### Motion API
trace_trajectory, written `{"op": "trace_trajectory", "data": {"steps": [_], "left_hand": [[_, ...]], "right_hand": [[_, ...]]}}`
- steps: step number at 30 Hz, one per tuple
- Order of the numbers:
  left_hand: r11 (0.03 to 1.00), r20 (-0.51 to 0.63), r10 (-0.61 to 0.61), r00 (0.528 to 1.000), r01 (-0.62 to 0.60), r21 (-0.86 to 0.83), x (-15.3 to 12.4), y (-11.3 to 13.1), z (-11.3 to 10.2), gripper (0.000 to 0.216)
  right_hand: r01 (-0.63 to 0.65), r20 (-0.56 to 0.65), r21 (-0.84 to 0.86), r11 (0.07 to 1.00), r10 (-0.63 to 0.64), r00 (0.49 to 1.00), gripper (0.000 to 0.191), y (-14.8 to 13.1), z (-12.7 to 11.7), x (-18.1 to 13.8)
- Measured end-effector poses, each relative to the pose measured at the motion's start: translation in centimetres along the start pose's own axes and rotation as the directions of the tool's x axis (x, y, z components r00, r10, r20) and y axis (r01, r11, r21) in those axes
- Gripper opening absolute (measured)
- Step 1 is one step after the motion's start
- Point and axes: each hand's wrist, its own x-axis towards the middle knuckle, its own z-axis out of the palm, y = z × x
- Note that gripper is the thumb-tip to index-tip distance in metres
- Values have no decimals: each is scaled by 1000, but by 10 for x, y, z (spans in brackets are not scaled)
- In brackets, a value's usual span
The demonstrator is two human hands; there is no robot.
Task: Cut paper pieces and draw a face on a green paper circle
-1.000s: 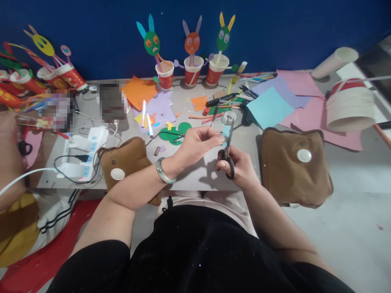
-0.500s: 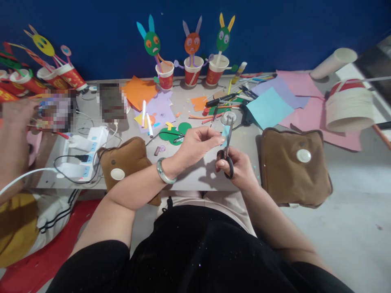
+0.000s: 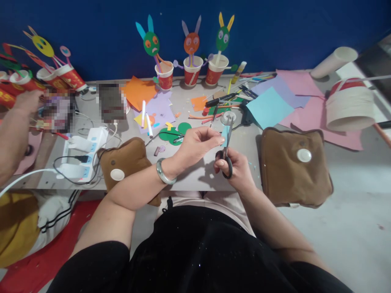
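Note:
My left hand (image 3: 195, 144) pinches a small light-blue paper piece (image 3: 225, 133) between thumb and fingers, just above the grey table (image 3: 195, 175). My right hand (image 3: 236, 167) grips black-handled scissors (image 3: 226, 156), fingers through the loops. The blades point up and meet the blue piece. A grey bangle sits on my left wrist. Both hands hover over the table's front edge.
Brown padded pouches lie at left (image 3: 125, 162) and right (image 3: 295, 165). Three cups with paper bunny faces (image 3: 192, 61) stand at the back. Coloured paper sheets (image 3: 269, 108), pens and scraps cover the table. Another person's arm (image 3: 15, 126) reaches in at far left near a power strip (image 3: 82, 156).
My hands have barely shifted; the scissors moved slightly left. The other person's hand at far left has risen toward the cups at the back.

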Motion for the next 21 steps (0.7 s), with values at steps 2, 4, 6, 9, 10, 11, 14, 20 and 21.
{"op": "trace_trajectory", "data": {"steps": [2, 4, 6, 9, 10, 11, 14, 20, 21], "left_hand": [[1000, 0, 1, 1000, -1, 3, 0, 0, 0, 44], [1000, 0, 2, 1000, -2, 6, 0, 0, 0, 43], [1000, -2, 5, 1000, -5, 3, 0, 0, 0, 43], [1000, -2, 9, 1000, -9, -3, 0, 0, 0, 42], [1000, -1, 10, 1000, -10, -3, 0, 1, 0, 42], [1000, 1, 10, 1000, -10, -1, -1, 1, 0, 42], [1000, 9, 9, 1000, -9, 3, 0, 2, -1, 41], [1000, 34, 14, 999, -14, 6, 0, -1, -1, 42], [1000, 36, 13, 999, -13, 1, 0, -2, -1, 42]], "right_hand": [[9, -2, 3, 1000, -9, 1000, 73, 0, 1, 0], [15, -7, 0, 1000, -15, 1000, 73, 0, 1, 0], [8, -10, -12, 1000, -8, 1000, 73, 0, 1, 0], [2, -12, -24, 1000, -2, 1000, 72, 1, -1, 0], [2, -11, -25, 1000, -2, 1000, 72, 1, -1, 0], [2, -11, -24, 1000, -2, 1000, 71, 1, -2, -1], [-9, -19, -25, 1000, 8, 1000, 72, -1, -5, -1], [2, -17, -40, 999, -2, 1000, 74, -2, -8, -3], [5, -16, -43, 999, -5, 1000, 74, -2, -7, -3]]}}
